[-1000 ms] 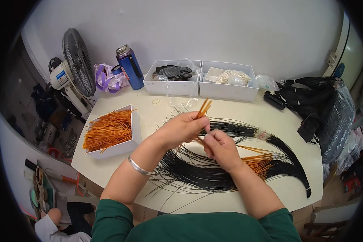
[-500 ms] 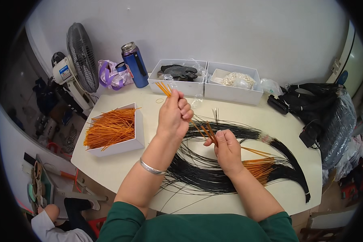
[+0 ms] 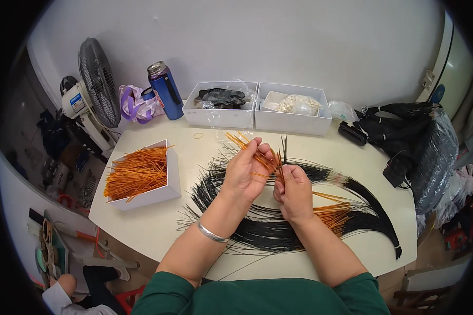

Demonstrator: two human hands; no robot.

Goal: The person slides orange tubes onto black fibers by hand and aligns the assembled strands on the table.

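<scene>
Across the middle of the worktop [image 3: 192,157], a big curved bunch of black wires [image 3: 268,233], tied near the right end of the near edge, maybe to stop the whole bunch from spreading. By the left edge, a white box [image 3: 174,176] full of orange sticks [image 3: 137,173], likely put there for an easy grab with the left hand [image 3: 245,176]. Over the wires, left hand with palm turned in, fingers bent and thumb on top, grip closed on a few fanned-out sticks [image 3: 237,140]. Just beside, right hand [image 3: 294,193] curled like a small fist, thumb up, grip clamped on more sticks [image 3: 279,168], held tips up, maybe to keep them neat. Thinnest of all, black tips [image 3: 284,147] poking up just behind; cannot tell if held too.
</scene>
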